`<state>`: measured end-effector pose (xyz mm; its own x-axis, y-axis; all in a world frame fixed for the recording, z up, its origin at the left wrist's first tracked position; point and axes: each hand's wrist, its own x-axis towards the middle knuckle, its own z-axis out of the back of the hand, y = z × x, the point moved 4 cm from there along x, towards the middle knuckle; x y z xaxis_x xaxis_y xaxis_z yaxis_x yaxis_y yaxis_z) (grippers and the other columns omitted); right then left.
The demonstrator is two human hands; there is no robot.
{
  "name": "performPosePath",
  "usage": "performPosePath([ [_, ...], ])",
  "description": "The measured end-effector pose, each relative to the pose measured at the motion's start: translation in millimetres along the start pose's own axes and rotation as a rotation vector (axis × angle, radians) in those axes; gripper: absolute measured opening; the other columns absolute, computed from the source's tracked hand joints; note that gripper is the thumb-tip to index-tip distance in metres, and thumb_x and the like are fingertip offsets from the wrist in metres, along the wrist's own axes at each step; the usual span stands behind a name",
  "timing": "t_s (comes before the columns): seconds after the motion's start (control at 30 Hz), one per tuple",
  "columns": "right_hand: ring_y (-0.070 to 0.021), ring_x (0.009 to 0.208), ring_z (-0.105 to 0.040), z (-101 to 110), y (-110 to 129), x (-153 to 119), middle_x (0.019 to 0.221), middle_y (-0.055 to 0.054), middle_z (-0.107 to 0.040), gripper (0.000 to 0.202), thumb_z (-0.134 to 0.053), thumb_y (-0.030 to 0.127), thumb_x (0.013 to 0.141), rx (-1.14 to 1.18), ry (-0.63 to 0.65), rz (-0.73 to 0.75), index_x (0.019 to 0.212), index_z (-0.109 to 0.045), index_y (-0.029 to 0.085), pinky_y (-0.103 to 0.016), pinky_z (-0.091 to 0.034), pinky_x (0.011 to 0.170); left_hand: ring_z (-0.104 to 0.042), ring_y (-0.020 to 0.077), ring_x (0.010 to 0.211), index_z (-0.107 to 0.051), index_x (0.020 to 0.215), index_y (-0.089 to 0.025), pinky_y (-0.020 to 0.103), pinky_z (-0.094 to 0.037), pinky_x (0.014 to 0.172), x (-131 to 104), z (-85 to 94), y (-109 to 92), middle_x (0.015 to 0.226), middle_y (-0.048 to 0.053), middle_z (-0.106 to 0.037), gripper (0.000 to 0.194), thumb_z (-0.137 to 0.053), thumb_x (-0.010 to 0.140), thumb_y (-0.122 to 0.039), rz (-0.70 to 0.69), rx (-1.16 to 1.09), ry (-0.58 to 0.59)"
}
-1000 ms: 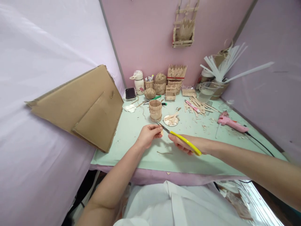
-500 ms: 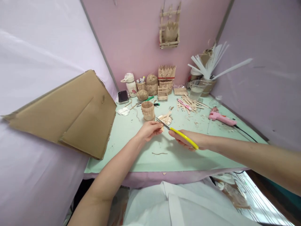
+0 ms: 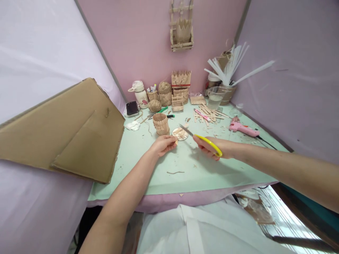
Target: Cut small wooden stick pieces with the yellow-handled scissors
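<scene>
My left hand (image 3: pixel 165 145) pinches a small piece of wooden stick (image 3: pixel 176 142) between its fingertips, close to the wooden cup (image 3: pixel 161 124). In my right hand (image 3: pixel 209 147) are yellow-handled scissors (image 3: pixel 212 144), their blades pointing up and left, apart from the piece. Just beyond my left fingertips lies a round disc (image 3: pixel 180 134) with bits of wood on it. A short length of twine (image 3: pixel 175 172) rests on the green table in front of my hands.
Loose wooden sticks (image 3: pixel 209 113) and a pink glue gun (image 3: pixel 243 129) lie at the right. Along the back stand a bottle (image 3: pixel 141 94), twine balls and a clear cup of water (image 3: pixel 214 99). Cardboard (image 3: pixel 79 130) leans at the left.
The scissors have moved away to the right from the piece in my left hand. The whole view has shifted slightly, so things on the table appear further left.
</scene>
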<state>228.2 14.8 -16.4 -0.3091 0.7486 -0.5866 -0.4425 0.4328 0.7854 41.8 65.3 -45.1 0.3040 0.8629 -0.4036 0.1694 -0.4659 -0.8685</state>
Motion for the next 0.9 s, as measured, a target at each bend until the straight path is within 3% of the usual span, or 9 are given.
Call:
performPosePath([
  [0.23,-0.0054,0.04,-0.013,16,1,0,0.052,0.01,-0.019,0.053,-0.033,0.075,0.076,0.106,-0.039,0.194,0.067,-0.031,0.023,-0.02,-0.013,0.037,-0.055,0.0055,0.058,-0.063,0.071,-0.011,0.017,-0.049,0.059,-23,11.2,-20,0.066,0.002,-0.058,0.021,-0.077,0.058,-0.017,-0.071,0.031,0.035],
  [0.4,-0.0086,0.045,-0.034,6,23,-1,0.052,0.006,-0.034,0.049,-0.044,0.069,0.074,-0.132,-0.325,0.488,0.068,-0.034,0.022,-0.023,-0.027,0.042,-0.053,0.0067,0.062,-0.063,0.071,-0.015,0.018,-0.045,0.058,-38,21.0,-25,0.069,0.001,-0.057,0.02,-0.076,0.058,-0.023,-0.186,0.108,0.003],
  [0.47,-0.0094,0.049,-0.036,-2,34,-2,0.056,0.006,-0.038,0.044,-0.046,0.064,0.075,-0.122,-0.343,0.576,0.071,-0.037,0.022,-0.024,-0.031,0.047,-0.053,0.007,0.065,-0.063,0.074,-0.016,0.018,-0.045,0.06,-41,27.7,-23,0.073,0.0,-0.057,0.021,-0.075,0.058,-0.024,-0.222,0.106,-0.042],
  [0.63,-0.0109,0.057,-0.04,-4,53,1,0.063,0.005,-0.042,0.033,-0.048,0.053,0.077,-0.127,-0.536,0.692,0.072,-0.037,0.022,-0.025,-0.034,0.056,-0.053,0.0078,0.066,-0.063,0.075,-0.017,0.017,-0.042,0.058,-44,39.6,-20,0.073,0.0,-0.057,0.023,-0.074,0.058,-0.027,-0.307,0.055,-0.16],
  [0.8,-0.0114,0.062,-0.041,-25,52,21,0.069,0.004,-0.046,0.034,-0.056,0.052,0.073,-0.366,-0.412,0.681,0.075,-0.042,0.021,-0.024,-0.032,0.056,-0.052,0.0067,0.065,-0.063,0.076,-0.017,0.018,-0.039,0.058,-47,40.1,-21,0.075,-0.001,-0.058,0.023,-0.073,0.058,-0.027,-0.345,0.014,-0.165],
  [0.9,-0.0121,0.064,-0.043,-42,43,35,0.072,0.003,-0.05,0.03,-0.049,0.05,0.079,-0.458,-0.395,0.683,0.081,-0.045,0.02,-0.024,-0.031,0.056,-0.051,0.007,0.065,-0.063,0.076,-0.017,0.019,-0.038,0.06,-50,40.7,-22,0.075,0.0,-0.058,0.022,-0.072,0.059,-0.027,-0.388,0.014,-0.186],
])
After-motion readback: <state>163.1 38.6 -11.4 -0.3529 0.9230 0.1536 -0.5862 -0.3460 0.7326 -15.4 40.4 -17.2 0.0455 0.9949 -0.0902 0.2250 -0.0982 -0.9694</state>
